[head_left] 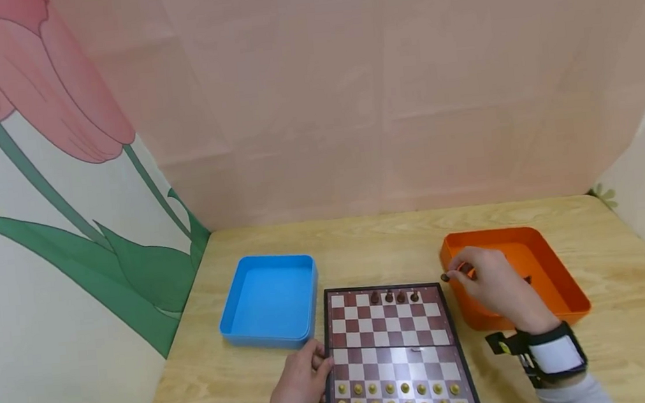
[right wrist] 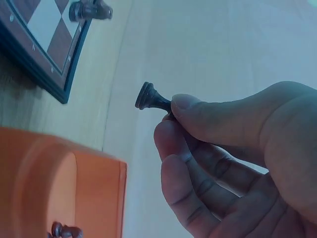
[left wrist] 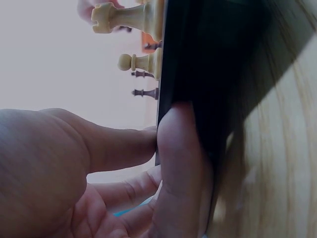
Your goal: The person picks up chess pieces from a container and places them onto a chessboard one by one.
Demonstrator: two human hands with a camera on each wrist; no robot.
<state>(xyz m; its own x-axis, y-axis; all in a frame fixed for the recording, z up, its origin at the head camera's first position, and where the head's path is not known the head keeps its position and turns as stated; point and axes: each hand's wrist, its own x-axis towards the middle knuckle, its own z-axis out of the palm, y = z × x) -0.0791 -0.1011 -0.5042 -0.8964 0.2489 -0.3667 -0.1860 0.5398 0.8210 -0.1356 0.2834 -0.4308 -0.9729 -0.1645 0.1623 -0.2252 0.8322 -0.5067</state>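
My left hand (head_left: pixel 299 381) grips the left edge of a chessboard (head_left: pixel 392 336), thumb on top and a finger underneath, as the left wrist view shows. Between the thumb and fingers of my right hand (head_left: pixel 493 286) is a dark chess piece (right wrist: pixel 153 99), pinched with its base pointing out; its top is hidden by the fingers. That hand is above the left side of an orange tray (head_left: pixel 547 300). Several dark pieces (head_left: pixel 401 297) stand along the board's far row. Two rows of light pieces (head_left: pixel 405 387) fill the near side.
A blue tray (head_left: pixel 270 302) sits left of the board, with nothing in it. Inside the orange tray lies at least one dark piece (right wrist: pixel 67 230). Behind the wooden table (head_left: pixel 383 241) rises a pink backdrop (head_left: pixel 371 95).
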